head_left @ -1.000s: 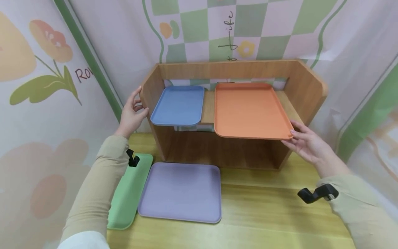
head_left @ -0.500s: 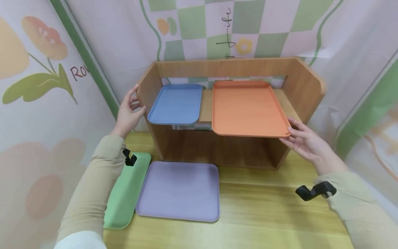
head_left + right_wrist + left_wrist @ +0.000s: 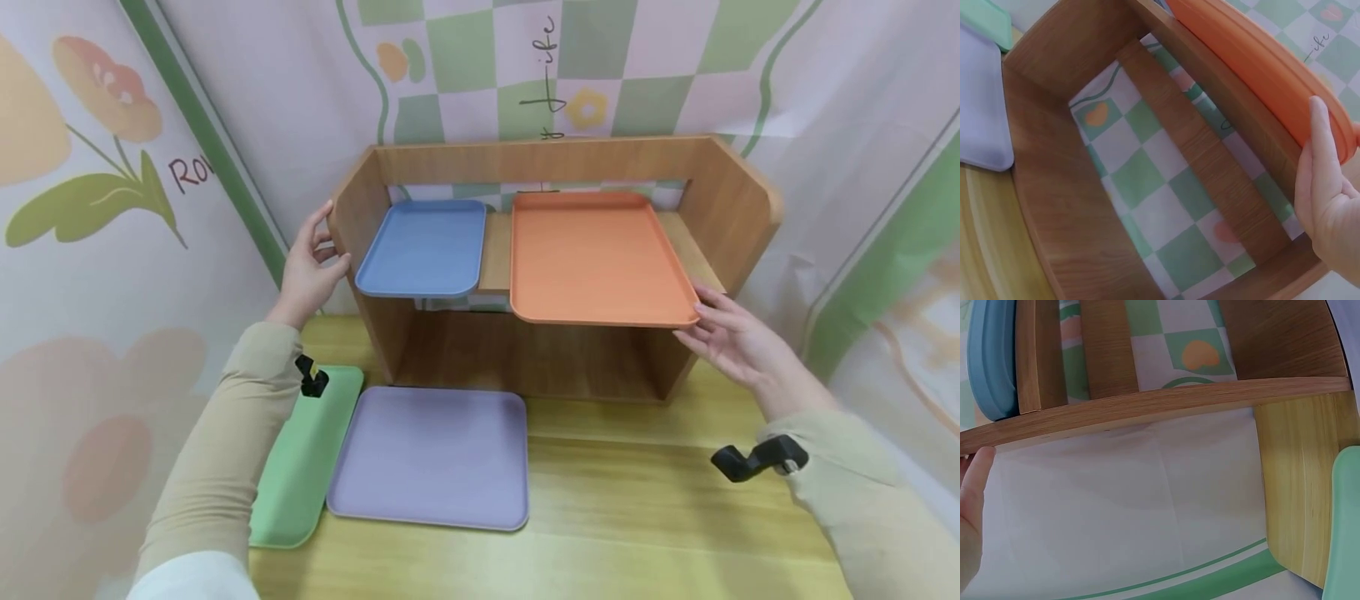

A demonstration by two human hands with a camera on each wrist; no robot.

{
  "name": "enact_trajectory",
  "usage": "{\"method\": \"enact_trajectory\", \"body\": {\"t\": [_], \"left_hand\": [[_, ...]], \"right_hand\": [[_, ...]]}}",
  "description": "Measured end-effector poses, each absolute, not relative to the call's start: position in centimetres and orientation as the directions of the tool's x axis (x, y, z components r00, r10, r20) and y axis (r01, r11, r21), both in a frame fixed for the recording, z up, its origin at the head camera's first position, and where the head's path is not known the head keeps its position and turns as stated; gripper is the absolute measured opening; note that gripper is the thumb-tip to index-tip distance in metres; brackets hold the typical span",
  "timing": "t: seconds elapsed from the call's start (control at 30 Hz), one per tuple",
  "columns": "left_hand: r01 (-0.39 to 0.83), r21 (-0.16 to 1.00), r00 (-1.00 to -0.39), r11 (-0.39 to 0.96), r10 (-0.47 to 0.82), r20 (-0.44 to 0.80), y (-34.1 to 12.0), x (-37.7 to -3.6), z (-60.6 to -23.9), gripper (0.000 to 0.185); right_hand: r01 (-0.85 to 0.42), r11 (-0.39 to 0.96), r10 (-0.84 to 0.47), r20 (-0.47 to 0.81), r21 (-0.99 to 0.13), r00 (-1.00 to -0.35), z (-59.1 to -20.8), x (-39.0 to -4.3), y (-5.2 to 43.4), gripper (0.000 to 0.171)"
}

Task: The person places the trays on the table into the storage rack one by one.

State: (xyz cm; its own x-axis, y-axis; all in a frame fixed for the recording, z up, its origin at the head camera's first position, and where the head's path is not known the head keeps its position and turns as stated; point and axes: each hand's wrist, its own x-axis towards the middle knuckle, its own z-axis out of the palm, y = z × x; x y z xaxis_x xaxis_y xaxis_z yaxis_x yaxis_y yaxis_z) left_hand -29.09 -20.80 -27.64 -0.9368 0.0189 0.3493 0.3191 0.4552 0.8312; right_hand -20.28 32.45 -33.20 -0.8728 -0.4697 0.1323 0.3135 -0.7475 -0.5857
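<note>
Right hand (image 3: 731,343) with straight fingers pressed against the front right corner of the orange tray (image 3: 596,254), which lies flat on the right part of the wooden shelf (image 3: 738,200), its front edge overhanging. Left hand (image 3: 307,271) steadies the shelf's left side panel, fingers extended, grip unclosed. The tray's long axis runs front to back, short edge facing the person. Judged best practice: push level and straight along that axis, keeping the tray clear of the blue tray (image 3: 423,248) at the shelf's left.
</note>
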Motion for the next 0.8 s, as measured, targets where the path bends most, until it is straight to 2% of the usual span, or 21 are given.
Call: {"method": "enact_trajectory", "body": {"t": [0.2, 0.37, 0.53, 0.8], "left_hand": [[0.322, 0.828, -0.936, 0.459, 0.022, 0.352, -20.9, -29.2, -27.7, 0.076], [0.33, 0.826, -0.933, 0.458, 0.023, 0.36, -21.0, -29.2, -27.8, 0.076], [0.332, 0.823, -0.931, 0.461, 0.019, 0.365, -21.0, -29.2, -27.7, 0.076], [0.333, 0.82, -0.929, 0.466, 0.014, 0.37, -20.9, -29.5, -27.8, 0.076]], "right_hand": [[0.367, -0.765, -0.539, 0.214, -0.529, -0.815, -34.8, -19.9, 32.8, 0.038], [0.372, -0.763, -0.555, 0.241, -0.529, -0.796, -36.4, -19.7, 32.7, 0.038], [0.374, -0.737, -0.567, 0.214, -0.562, -0.796, -38.0, -19.1, 31.8, 0.035], [0.38, -0.662, -0.587, 0.133, -0.646, -0.798, -41.5, -18.5, 29.4, 0.039]]}}
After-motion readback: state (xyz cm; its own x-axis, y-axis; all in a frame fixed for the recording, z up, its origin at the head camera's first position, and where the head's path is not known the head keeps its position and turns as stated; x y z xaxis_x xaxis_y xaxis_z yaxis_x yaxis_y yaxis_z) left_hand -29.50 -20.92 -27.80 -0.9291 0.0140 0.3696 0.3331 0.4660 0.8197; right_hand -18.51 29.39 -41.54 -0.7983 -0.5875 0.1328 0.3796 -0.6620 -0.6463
